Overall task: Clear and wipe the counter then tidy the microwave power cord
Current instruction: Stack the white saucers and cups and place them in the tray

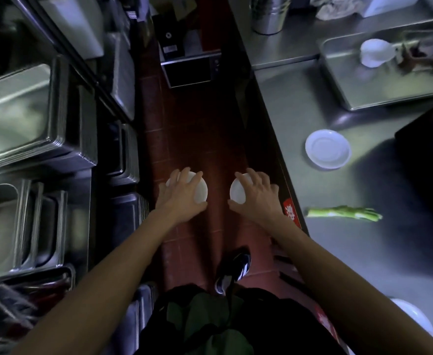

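1. Your left hand point(182, 194) grips a small white dish point(200, 192) from above, fingers curled over its rim, and holds it out over the red tiled floor point(197, 129).
2. Your right hand point(257, 194) grips a second white dish point(238, 193) the same way, fingers hooked over its far edge, thumb underneath on your side.
3. Both dishes hang in the aisle, clear of the steel counter point(338, 252), which runs along the right of your right hand.
4. On the counter, a white saucer point(328, 149) sits beyond your right hand and further right, apart from everything else.
5. A green vegetable stalk point(343, 213) lies on the counter just right of your right wrist.
6. Past the saucer, a steel tray point(389, 93) holds a white cup point(375, 52) tipped on its side and some dark scraps beside it.
7. A steel canister point(269, 14) stands at the counter's far end, with a crumpled cloth point(330, 7) to its right.
8. The microwave point(192, 70) sits at the far end of the aisle, straight beyond your hands; you cannot make out its cord.
9. Left of the aisle, stacked steel pans point(18, 111) fill the shelving.
10. Your shoe point(233, 270) rests on the floor below your hands.
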The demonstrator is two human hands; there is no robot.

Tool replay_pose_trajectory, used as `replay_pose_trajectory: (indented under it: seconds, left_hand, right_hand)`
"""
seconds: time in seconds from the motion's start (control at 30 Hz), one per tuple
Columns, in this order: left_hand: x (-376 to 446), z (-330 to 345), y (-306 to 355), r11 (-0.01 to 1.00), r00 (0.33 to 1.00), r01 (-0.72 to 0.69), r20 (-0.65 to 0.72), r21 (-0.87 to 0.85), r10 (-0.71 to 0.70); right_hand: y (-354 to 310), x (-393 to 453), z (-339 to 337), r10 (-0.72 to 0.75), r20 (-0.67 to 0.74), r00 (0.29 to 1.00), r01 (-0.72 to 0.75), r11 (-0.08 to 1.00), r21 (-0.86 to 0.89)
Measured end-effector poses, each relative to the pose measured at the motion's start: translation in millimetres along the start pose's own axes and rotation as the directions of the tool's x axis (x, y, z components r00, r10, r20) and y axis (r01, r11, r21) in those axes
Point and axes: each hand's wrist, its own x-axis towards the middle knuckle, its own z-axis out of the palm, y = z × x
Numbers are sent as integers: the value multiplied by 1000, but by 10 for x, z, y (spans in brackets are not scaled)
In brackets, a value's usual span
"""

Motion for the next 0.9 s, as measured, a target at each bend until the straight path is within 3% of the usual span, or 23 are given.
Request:
replay_pose_trajectory:
  seconds: [0.23,0.5,0.9]
  left_hand:
    - [542,-203,43,1000,999,-6,-40,-4,6]
    - [1373,-325,-85,993,999,-47,15,-106,49]
    - [3193,-1216,-127,955,958,-286,-4,-84,287]
  right_hand:
    - [123,531,-322,10,-38,999,-11,1000,-8]
    - [257,1157,-484,67,-126,990,-68,998,-2]
    - [228,2314,-1047,301,-246,921,-315,949,-19]
